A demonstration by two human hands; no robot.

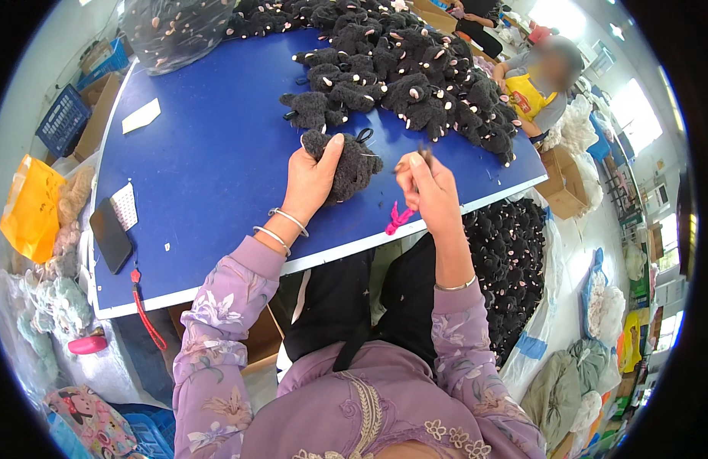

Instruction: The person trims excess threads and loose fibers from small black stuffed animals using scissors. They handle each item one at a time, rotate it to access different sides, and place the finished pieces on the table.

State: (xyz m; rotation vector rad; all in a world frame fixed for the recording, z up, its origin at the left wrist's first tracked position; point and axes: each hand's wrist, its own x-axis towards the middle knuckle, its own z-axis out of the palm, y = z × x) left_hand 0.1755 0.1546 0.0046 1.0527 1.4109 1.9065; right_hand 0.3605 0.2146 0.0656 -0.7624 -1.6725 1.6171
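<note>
Curly black plush toy (pixel 355 174) in the left hand (pixel 316 174), just above mid-frame.
Fleecy and rounded, it carries a thin black loop (pixel 364 135) at its upper right; the gripping fingers hide part, so I cannot tell its long axis. The right hand (pixel 430 187) curls tightly around a small dark object (pixel 425 155), near a knotted bright-pink strip (pixel 399 219).

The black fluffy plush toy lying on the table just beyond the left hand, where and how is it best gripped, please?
I'd probably take the plush toy across its rounded middle, thumb and fingers around it, from the left: blue tabletop shows on that side, while other black fluffy plush toys crowd its right.
</note>
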